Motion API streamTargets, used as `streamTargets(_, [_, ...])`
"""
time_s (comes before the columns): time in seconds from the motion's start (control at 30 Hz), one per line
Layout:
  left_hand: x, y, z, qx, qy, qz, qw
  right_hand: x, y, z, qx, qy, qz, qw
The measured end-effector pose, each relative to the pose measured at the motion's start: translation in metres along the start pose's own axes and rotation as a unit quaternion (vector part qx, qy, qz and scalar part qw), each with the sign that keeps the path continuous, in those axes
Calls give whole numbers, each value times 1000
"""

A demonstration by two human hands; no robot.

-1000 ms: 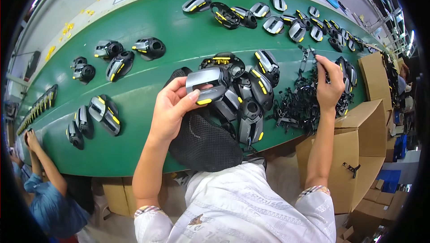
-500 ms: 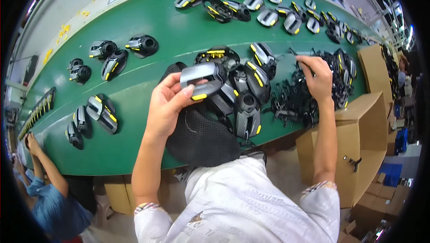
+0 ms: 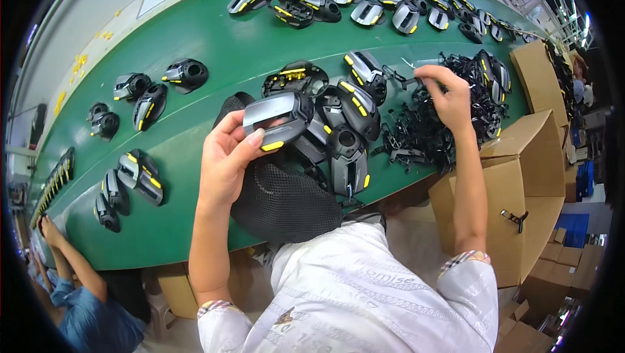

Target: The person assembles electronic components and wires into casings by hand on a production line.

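Observation:
My left hand grips a grey and black plastic housing with a yellow strip along its lower edge, thumb on the near side. It is held above the table's near edge, next to a pile of similar housings. My right hand is raised beside a heap of small black plastic brackets. Thumb and forefinger are pinched on one thin black bracket that points left. Part of that bracket is hidden by my fingertips.
More housings stand on the green table, at left and along the back. An open cardboard box is at the right edge, with a black bracket on its flap. At far left a co-worker in a blue shirt handles a row of parts.
My right hand has lifted a little away from the heap, and the black bracket in it shows more plainly. My left hand still holds the housing. The whole view has shifted slightly.

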State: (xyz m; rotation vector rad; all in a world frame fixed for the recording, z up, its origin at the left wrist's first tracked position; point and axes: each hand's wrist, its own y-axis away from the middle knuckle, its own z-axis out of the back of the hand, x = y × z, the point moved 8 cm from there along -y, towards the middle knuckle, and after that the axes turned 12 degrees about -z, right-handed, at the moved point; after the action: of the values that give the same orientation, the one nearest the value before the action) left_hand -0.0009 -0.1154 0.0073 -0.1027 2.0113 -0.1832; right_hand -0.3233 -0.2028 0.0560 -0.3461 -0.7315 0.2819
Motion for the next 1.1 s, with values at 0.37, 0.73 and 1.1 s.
streamTargets(0.37, [13,9,-6,53,47,9,997,140,57,-74,232,-418,-146,866])
streamTargets(0.73, [5,11,-3,35,54,4,998,136,51,-107,100,-397,-145,901])
streamTargets(1.1, [8,14,-1,-28,4,5,1000,146,48,-98,62,-208,4,976])
